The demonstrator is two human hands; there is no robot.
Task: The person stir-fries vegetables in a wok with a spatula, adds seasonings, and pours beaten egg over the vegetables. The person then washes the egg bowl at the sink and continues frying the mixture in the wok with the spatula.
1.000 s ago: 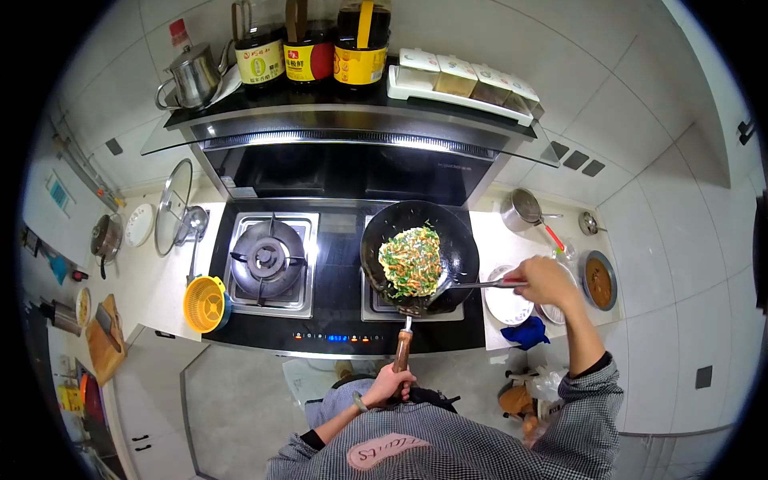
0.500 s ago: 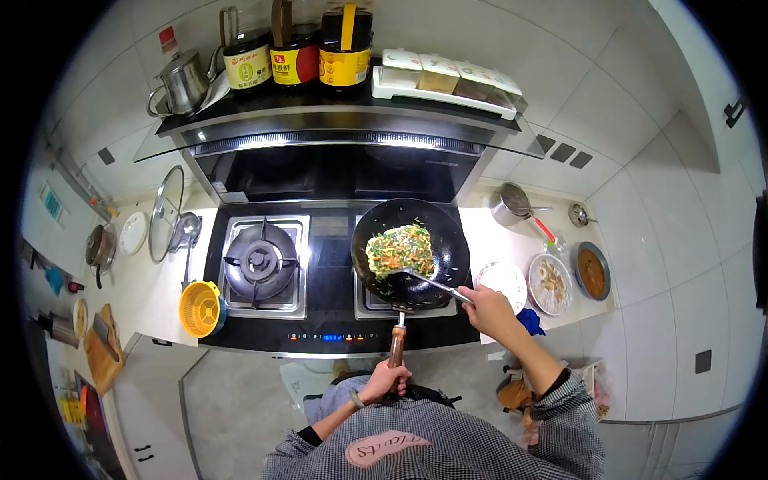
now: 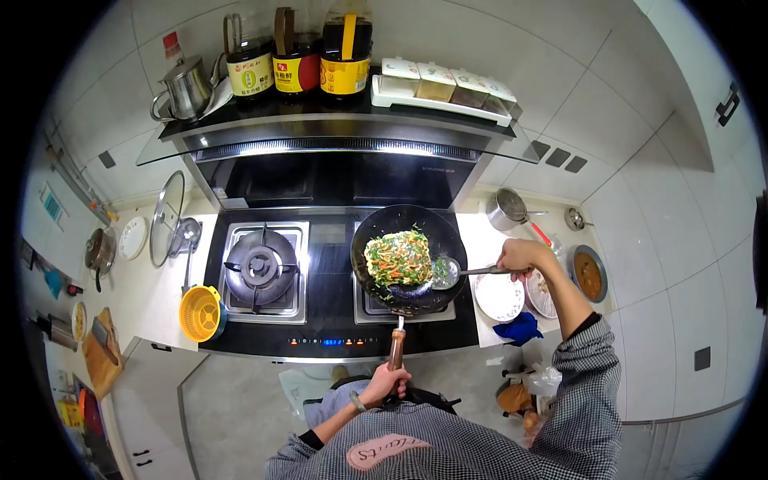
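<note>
A black wok [image 3: 374,290] sits on the right burner. In it lies a mix of chopped greens, orange shreds and pale egg-like pieces [image 3: 398,258]. My left hand [image 3: 387,382] is closed round the wok's wooden handle [image 3: 397,350], in front of the stove edge. My right hand [image 3: 524,258] grips the handle end of a metal spatula [image 3: 480,272], out to the right of the wok. The spatula's rounded head rests inside the wok, at the right edge of the food, with a few green bits on it.
White plate [image 3: 499,298], blue cloth [image 3: 520,328], saucepan [image 3: 507,210] and bowl of brown sauce [image 3: 590,274] stand on the right counter. A yellow colander [image 3: 200,314], glass lid [image 3: 167,220] and ladle [image 3: 189,240] are left of the bare left burner [image 3: 261,268]. Bottles [image 3: 298,68] line the hood shelf.
My right hand has moved right and up, turning the spatula nearly level, and its head has shifted from the food's lower edge to its right side. My left hand keeps its hold.
</note>
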